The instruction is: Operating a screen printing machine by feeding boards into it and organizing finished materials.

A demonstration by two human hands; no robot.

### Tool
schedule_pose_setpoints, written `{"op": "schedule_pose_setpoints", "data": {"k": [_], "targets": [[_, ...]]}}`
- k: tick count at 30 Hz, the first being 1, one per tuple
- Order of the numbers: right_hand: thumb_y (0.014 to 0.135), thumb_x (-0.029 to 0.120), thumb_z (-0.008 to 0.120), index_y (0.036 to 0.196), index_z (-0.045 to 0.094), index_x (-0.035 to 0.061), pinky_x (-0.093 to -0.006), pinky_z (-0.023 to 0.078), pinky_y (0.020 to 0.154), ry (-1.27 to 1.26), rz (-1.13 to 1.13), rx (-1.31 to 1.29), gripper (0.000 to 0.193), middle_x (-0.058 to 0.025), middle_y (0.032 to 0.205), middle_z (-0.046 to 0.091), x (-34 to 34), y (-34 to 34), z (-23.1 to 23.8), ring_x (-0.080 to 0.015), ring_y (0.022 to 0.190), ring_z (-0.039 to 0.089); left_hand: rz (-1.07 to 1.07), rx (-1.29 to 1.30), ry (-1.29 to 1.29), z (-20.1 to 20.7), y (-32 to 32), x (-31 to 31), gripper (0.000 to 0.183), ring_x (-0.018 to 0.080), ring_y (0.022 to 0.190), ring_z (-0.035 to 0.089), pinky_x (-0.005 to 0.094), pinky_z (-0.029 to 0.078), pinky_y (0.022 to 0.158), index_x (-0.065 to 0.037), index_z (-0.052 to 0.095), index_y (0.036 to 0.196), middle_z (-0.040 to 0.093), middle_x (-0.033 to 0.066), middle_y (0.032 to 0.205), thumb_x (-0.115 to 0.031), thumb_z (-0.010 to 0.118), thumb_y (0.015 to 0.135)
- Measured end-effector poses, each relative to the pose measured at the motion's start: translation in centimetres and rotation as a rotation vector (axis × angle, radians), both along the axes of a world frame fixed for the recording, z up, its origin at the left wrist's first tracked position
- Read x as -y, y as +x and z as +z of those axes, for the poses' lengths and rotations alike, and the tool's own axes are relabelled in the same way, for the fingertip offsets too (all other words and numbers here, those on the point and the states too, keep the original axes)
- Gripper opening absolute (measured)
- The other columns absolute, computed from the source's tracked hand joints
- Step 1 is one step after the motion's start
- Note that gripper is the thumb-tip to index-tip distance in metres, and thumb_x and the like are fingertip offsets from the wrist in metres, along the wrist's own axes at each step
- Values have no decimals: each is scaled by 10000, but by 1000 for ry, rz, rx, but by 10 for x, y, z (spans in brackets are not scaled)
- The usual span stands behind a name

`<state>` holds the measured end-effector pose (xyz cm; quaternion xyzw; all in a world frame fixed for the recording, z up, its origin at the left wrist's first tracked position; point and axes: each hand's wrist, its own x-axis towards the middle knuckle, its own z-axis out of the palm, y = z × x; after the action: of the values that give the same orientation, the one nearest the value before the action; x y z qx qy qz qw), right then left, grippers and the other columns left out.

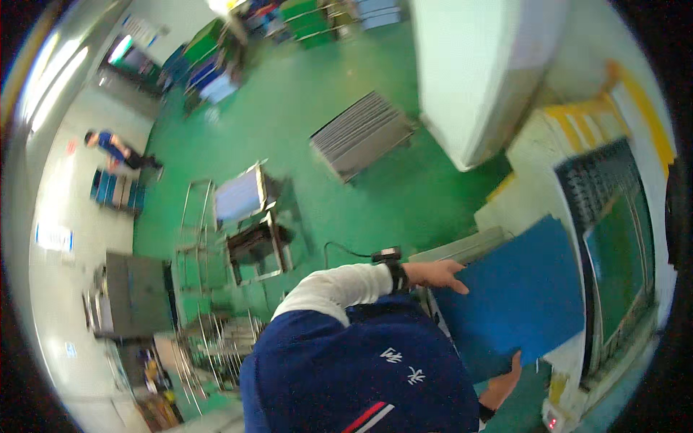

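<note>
A large flat blue sheet [516, 289] lies across in front of me on the right side of the head view. My left hand [438, 276] is closed on its left edge, with a fingertip showing over the top. The bottom edge is in the grip of my right hand [505, 382], whose other fingers are hidden below the sheet. The sheet's far right edge reaches the opening of a pale machine [565, 209]. Inside that opening are a dark grid-like bed and a green panel [617, 260].
A grey slatted block [362, 135] stands on the green floor [289, 108] ahead. Metal frame carts [249, 231] are at left, one bearing a pale blue panel. A white pillar [476, 86] rises beyond the machine. Far left, a person [115, 148] is near a blue cart [115, 190].
</note>
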<state>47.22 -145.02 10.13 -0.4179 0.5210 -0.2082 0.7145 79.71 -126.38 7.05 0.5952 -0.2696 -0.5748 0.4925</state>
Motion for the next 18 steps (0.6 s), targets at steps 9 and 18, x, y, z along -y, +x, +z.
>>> {"op": "schedule_pose_setpoints", "data": {"k": [9,18], "targets": [[830,555,623,1389,379,11,-507,383,1022,243,214,-61,817,-192,1387,410,84,-19,-28,-346,1239,428,316,-44,-187,-15,-6,15,418,169,862,628,374,504,740,-3,637,1105,688,82,937,-225,735,765],[824,540,649,1355,412,-20,-509,352,1031,230,83,-56,807,-197,1379,428,74,22,-8,-373,1230,431,514,-47,-92,-44,-10,39,431,241,857,640,384,497,737,28,638,1048,682,143,887,-226,763,723]]}}
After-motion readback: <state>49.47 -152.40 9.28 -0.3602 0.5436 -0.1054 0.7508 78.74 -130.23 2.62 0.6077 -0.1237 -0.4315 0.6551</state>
